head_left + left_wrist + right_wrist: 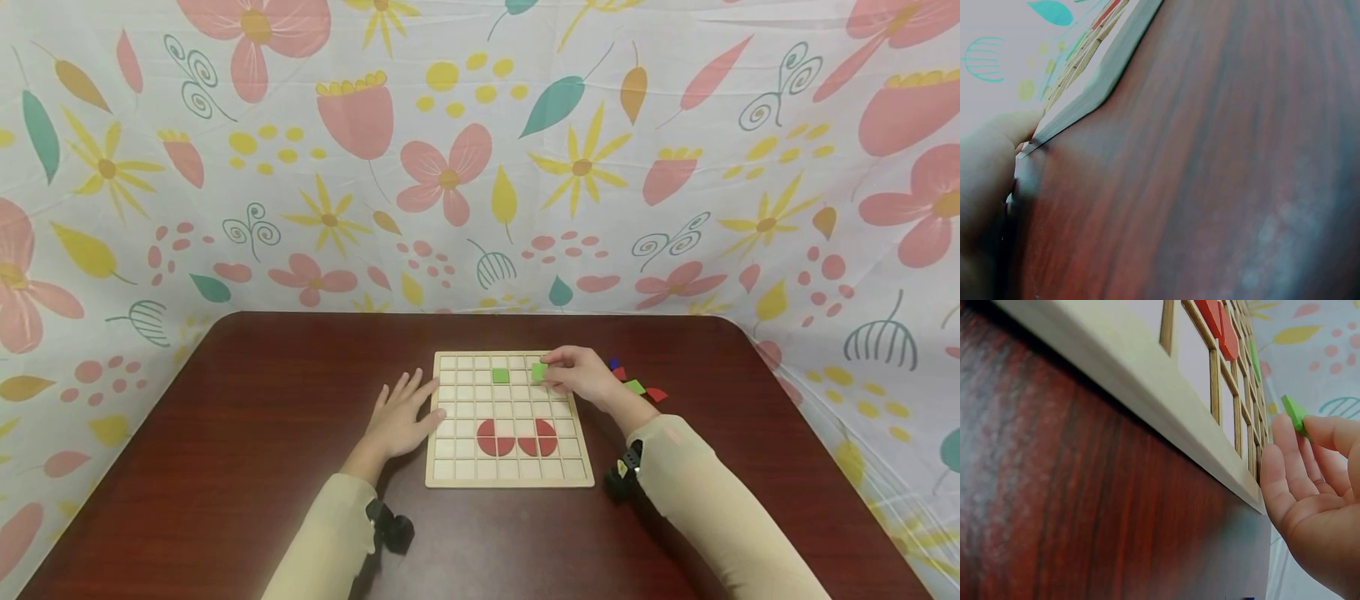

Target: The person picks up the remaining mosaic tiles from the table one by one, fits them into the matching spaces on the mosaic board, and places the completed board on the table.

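In the middle of a dark wooden surface (262, 417), a pale gridded board (510, 483) lies flat between a person's two hands. The left hand (401, 421) has its fingers spread apart, fingers and thumb touching the board's left edge. The right hand (588, 377) pinches a green tile (538, 372) between thumb and fingers at the far right part of the board; the right wrist view shows it tilted. Set in the grid are a second green tile (501, 376), just left of the held one, and, nearer, a left red shape (487, 445) and a right red shape (547, 445). The arranging looks partway done: the held tile seems not yet laid flat, and loose pieces (635, 387) in blue, red and green wait right of the board
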`<state>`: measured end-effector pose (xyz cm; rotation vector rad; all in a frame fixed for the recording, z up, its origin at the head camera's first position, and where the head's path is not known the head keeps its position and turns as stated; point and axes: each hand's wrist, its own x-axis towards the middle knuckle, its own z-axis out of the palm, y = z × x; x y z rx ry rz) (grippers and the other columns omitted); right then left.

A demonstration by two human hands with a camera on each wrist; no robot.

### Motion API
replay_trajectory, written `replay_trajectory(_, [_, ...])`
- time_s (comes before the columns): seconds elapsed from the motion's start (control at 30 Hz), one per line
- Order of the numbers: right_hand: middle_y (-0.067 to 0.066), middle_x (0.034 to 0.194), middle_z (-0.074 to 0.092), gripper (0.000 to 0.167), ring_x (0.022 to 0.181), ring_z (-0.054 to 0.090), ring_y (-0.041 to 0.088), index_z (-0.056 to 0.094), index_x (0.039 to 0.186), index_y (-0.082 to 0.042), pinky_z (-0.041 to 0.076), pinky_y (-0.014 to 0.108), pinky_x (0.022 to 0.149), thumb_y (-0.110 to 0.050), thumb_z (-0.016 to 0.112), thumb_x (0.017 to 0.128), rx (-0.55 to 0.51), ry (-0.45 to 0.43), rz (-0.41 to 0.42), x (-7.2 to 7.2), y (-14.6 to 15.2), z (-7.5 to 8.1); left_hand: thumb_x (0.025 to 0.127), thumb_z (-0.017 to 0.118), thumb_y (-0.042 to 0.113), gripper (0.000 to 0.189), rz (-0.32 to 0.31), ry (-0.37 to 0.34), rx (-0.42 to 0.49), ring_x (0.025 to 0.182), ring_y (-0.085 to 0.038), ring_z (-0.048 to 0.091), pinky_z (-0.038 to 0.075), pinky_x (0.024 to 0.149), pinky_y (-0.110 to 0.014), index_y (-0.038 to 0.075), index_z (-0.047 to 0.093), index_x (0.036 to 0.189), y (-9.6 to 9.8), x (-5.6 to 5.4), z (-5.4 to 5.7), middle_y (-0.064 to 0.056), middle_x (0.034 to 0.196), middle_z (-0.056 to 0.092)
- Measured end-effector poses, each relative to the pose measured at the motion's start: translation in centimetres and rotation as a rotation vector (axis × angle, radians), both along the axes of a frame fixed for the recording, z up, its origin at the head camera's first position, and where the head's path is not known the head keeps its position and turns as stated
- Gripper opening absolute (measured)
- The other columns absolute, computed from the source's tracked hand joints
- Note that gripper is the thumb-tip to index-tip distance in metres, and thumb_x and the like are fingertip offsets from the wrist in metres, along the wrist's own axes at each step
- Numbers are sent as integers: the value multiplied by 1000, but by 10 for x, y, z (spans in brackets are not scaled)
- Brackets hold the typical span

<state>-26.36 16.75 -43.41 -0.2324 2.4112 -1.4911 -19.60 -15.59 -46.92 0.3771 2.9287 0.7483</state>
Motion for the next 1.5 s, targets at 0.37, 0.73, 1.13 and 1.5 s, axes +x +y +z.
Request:
replay_trajectory(0.37, [19,102,65,30,86,68,21,58,118,3,57,31,70,-12,59,92,-11,-28,-13,-2,-6,1,96,43,49,60,-1,4,5,148,-30,8,2,116,-59,26,30,149,1,1,2,-8,159,17])
replay_trajectory(0.73, [18,104,66,29,81,68,17,61,115,1,57,30,66,-13,62,90,47,-8,-32,-8,-14,0,96,44,49,60,1,2,13,148,-30,8,2,116,-58,25,31,149,1,1,4,-9,159,17])
replay_trajectory(1.13, [19,97,67,28,76,68,18,63,112,5,58,32,66,-9,63,88,55,3,-16,-8,-21,2,96,43,50,60,-3,2,14,148,-30,8,2,116,-58,25,31,149,0,1,2,-8,159,16])
replay_trajectory(1.5, [20,93,67,26,69,63,16,63,109,8,52,27,60,-7,63,88,30,1,-11,-9,-29,0,96,43,49,60,2,1,9,148,-30,8,2,116,-58,25,31,149,0,0,1,-8,159,16])
